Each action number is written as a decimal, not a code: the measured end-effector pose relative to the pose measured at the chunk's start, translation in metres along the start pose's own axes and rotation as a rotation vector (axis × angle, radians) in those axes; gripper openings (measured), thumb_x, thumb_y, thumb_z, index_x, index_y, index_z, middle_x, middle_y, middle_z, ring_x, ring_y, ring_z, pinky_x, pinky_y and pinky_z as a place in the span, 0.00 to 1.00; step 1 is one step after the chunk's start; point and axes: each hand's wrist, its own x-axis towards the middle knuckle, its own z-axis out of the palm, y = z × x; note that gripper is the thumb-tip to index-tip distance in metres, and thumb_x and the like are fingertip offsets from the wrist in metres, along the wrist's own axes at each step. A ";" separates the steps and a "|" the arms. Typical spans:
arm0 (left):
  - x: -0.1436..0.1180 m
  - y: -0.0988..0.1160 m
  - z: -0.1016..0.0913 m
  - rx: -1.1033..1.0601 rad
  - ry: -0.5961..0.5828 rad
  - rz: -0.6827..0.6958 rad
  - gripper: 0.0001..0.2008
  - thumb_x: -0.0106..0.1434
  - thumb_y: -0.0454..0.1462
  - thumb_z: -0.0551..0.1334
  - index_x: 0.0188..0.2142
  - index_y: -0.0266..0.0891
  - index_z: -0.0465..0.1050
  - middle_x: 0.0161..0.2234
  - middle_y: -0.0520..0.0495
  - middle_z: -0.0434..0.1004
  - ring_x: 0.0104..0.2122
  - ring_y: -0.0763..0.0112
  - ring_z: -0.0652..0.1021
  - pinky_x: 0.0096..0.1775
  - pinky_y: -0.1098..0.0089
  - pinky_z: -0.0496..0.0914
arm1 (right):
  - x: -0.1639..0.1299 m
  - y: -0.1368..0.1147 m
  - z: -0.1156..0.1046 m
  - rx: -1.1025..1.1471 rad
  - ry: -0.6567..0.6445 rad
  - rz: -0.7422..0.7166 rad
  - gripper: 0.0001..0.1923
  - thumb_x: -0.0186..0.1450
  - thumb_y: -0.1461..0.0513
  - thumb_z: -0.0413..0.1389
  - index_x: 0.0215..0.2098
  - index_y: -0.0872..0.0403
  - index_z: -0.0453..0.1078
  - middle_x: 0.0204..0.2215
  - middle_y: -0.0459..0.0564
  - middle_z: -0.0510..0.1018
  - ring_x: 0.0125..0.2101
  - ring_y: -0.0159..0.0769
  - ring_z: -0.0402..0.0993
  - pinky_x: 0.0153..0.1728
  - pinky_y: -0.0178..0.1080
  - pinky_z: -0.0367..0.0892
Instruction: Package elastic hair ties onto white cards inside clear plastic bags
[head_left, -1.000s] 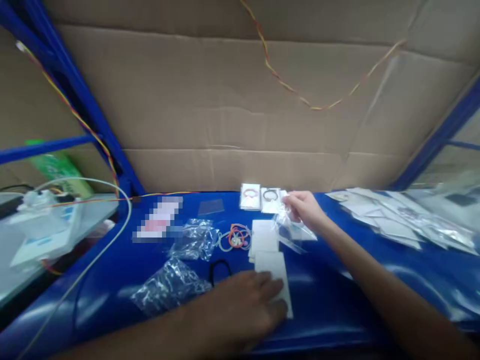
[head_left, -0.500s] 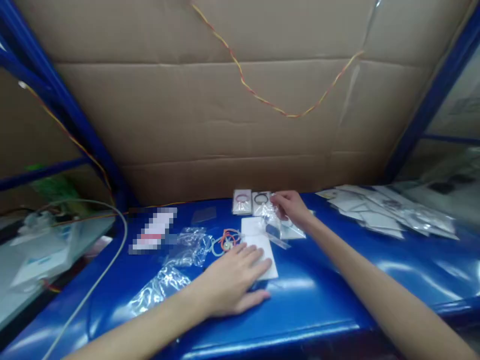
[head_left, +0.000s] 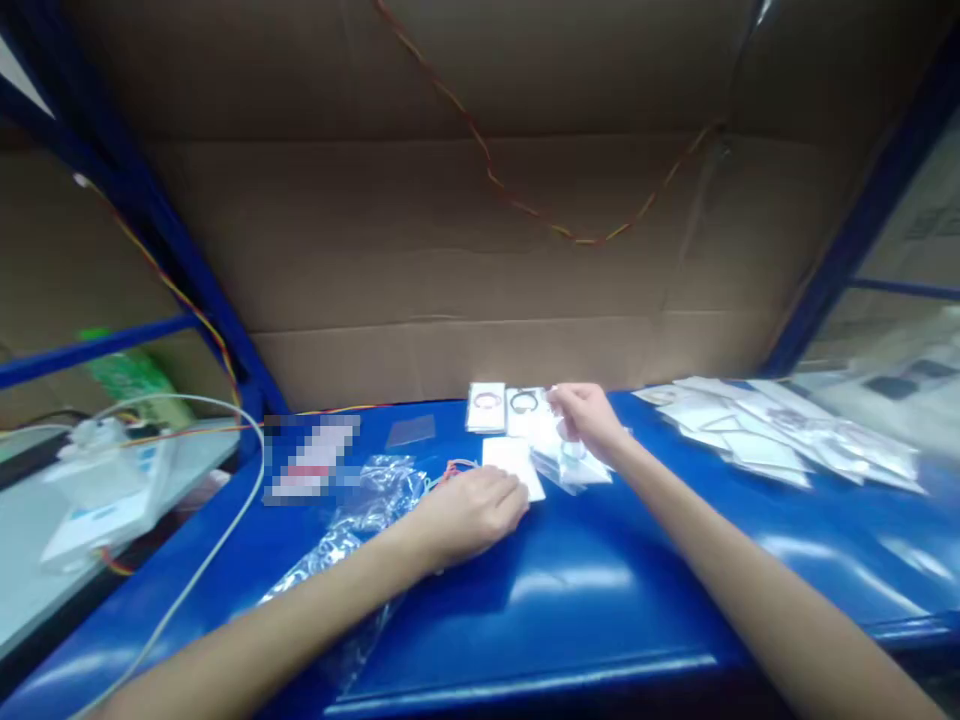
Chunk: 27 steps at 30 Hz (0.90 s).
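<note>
It looks like a packing workshop: a blue metal shelf (head_left: 787, 560) lined with cardboard (head_left: 465, 260), holding piles of small plastic bags (head_left: 780, 435).

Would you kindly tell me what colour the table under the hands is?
The table is glossy blue, clearest in the head view.

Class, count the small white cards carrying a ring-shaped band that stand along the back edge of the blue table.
2, side by side: the card with a reddish band and the card with a dark band. The right hand may hide more.
</note>
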 end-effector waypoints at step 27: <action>-0.140 -0.035 -0.095 -0.140 -0.238 -0.688 0.13 0.60 0.47 0.65 0.41 0.42 0.74 0.42 0.45 0.78 0.41 0.54 0.78 0.42 0.62 0.72 | -0.003 -0.008 0.115 -0.203 -0.595 -0.106 0.22 0.65 0.44 0.60 0.33 0.55 0.77 0.14 0.40 0.69 0.15 0.28 0.64 0.18 0.30 0.57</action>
